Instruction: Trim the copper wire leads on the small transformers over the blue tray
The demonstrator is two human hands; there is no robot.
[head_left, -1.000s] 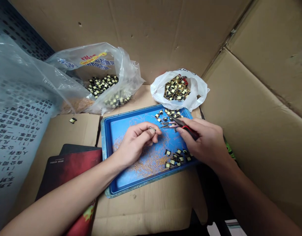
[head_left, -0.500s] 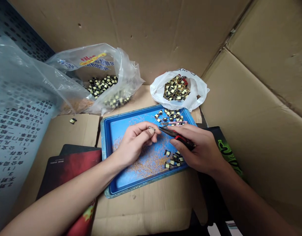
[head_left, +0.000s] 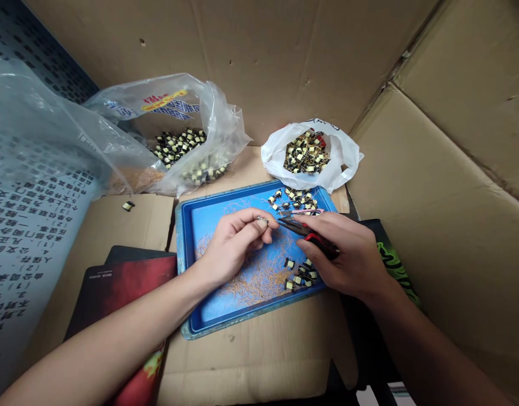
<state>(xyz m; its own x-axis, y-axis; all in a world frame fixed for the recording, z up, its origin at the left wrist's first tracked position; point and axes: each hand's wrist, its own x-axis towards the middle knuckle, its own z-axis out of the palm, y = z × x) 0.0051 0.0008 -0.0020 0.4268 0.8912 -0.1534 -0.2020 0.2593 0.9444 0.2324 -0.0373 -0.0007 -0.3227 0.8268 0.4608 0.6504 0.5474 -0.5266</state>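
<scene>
My left hand (head_left: 234,245) hovers over the blue tray (head_left: 187,270) and pinches a small component (head_left: 262,219) between thumb and fingertips. My right hand (head_left: 347,254) grips red-handled pliers (head_left: 304,230), whose dark jaws point left and reach the component. Fine copper wire clippings (head_left: 259,276) litter the tray floor. Small yellow-and-black wound components lie in two groups on the tray, one at the far right corner (head_left: 295,198) and one near my right hand (head_left: 299,273).
A clear plastic bag (head_left: 187,141) with many such components lies at the back left, a white bag (head_left: 312,152) of them at the back right. One loose component (head_left: 128,206) sits on the cardboard. Cardboard walls enclose the space. Red and black mats (head_left: 115,282) lie left.
My right hand has drawn the pliers left from the far-right group of components until their jaws meet the component in my left hand. The left hand has hardly moved.
</scene>
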